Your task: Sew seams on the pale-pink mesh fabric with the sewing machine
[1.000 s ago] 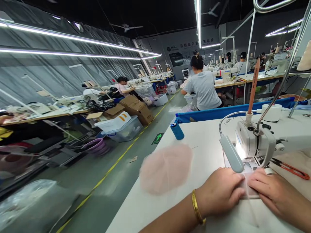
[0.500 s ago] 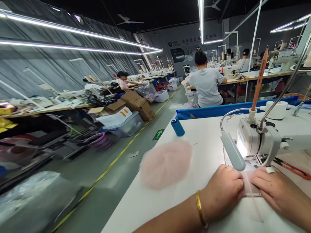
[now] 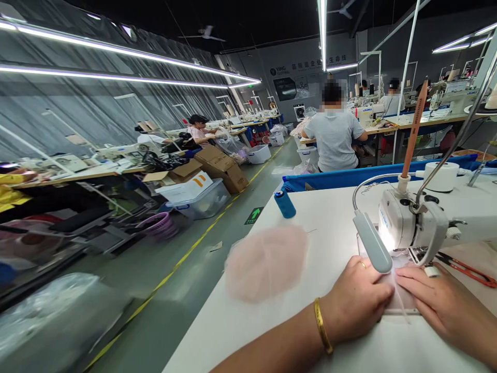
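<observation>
A strip of sheer pale pink fabric [image 3: 401,300] lies under the head of a white sewing machine [image 3: 399,217], and its narrow tail hangs toward me. At its left edge, my left hand [image 3: 359,298] has curled fingers closed on the fabric; the fingertips are partly hidden. My right hand [image 3: 438,295] presses and grips it from the right, fingers held together close by the presser foot. The grey lamp [image 3: 373,243] blocks part of the needle area. Another sheer pink piece [image 3: 267,264] is spread on the white table [image 3: 330,223] to the left.
A blue thread cone [image 3: 284,204] stands near the table's far left edge. Orange-handled thread snips [image 3: 469,270] lie right of the machine. A brown pencil [image 3: 415,129] stands upright on the machine head. Ahead, a co-worker [image 3: 336,137] sits at another machine.
Both hands have slid slightly forward toward the needle, carrying the fabric with them. The fabric's tail now reaches less far toward me.
</observation>
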`<state>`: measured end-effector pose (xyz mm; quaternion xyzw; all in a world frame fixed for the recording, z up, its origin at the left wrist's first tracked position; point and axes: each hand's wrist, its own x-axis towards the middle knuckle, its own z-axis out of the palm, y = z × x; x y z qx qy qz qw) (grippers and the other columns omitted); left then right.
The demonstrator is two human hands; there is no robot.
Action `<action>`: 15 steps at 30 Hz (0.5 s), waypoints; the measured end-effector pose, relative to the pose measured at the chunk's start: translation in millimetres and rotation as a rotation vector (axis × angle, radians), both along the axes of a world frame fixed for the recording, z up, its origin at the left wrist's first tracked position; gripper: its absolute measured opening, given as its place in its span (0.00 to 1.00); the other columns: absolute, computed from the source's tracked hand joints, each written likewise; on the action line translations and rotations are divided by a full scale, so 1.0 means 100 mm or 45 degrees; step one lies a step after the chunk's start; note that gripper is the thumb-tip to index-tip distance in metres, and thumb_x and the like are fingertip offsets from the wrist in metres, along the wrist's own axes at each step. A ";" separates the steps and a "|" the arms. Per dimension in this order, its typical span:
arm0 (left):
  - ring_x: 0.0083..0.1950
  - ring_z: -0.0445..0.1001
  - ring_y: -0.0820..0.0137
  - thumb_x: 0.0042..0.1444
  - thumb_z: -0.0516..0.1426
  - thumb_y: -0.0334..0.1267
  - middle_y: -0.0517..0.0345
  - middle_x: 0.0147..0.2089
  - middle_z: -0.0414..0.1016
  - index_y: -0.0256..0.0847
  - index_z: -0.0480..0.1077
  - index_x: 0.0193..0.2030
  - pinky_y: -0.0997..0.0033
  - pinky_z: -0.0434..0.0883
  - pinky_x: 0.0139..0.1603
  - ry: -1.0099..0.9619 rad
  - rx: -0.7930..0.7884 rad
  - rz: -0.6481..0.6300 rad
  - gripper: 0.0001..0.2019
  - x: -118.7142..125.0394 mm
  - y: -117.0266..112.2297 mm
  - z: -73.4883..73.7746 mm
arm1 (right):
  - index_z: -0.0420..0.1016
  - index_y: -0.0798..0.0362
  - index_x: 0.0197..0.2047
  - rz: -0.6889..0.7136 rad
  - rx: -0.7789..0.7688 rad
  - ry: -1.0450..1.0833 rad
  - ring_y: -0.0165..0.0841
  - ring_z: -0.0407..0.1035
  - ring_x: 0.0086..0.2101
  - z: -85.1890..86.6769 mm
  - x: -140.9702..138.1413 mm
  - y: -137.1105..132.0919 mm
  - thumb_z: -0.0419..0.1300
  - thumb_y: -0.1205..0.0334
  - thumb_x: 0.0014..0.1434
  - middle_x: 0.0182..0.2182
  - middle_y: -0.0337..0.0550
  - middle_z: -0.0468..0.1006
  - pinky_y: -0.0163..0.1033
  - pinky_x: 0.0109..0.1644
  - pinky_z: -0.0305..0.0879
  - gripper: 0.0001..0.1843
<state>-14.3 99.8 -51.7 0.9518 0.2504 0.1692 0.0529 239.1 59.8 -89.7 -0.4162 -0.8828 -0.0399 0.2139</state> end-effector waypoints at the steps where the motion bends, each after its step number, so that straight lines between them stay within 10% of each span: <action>1: 0.48 0.78 0.62 0.67 0.56 0.32 0.53 0.48 0.81 0.42 0.76 0.41 0.58 0.69 0.52 0.007 -0.012 -0.035 0.06 -0.01 -0.03 0.00 | 0.79 0.45 0.56 0.050 -0.018 -0.001 0.43 0.78 0.49 0.02 0.00 -0.02 0.50 0.73 0.68 0.56 0.45 0.84 0.47 0.49 0.74 0.22; 15: 0.48 0.78 0.62 0.70 0.58 0.37 0.56 0.46 0.83 0.41 0.76 0.43 0.56 0.67 0.54 0.000 -0.040 0.024 0.06 -0.02 0.05 -0.03 | 0.80 0.46 0.50 0.017 -0.006 -0.014 0.43 0.79 0.44 0.01 -0.03 0.00 0.49 0.75 0.66 0.51 0.45 0.86 0.46 0.44 0.74 0.22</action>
